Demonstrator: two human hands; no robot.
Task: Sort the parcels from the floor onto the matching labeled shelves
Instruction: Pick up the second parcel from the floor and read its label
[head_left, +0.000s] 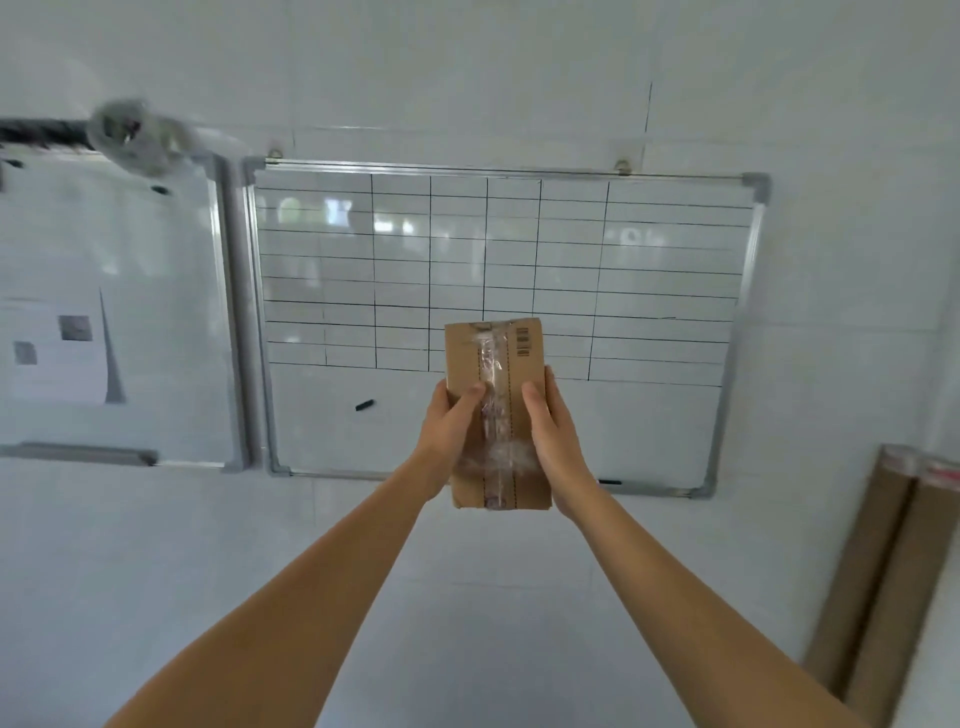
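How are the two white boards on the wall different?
The middle board has a black grid drawn on it; the left board has none. The left board has a paper sheet stuck on it; the middle board doesn't. The middle board shows whole, the left one is cut off. Both have grey frames.

The box (497, 410) is brown with shiny clear tape and black dashes — the whiteboard (498, 322) is white with black grid lines.

A white tiled wall (467, 67) fills the frame. A gridded whiteboard (498, 270) hangs at centre, a second whiteboard (104, 312) at left. What seem cardboard tubes (893, 571) lean at lower right.
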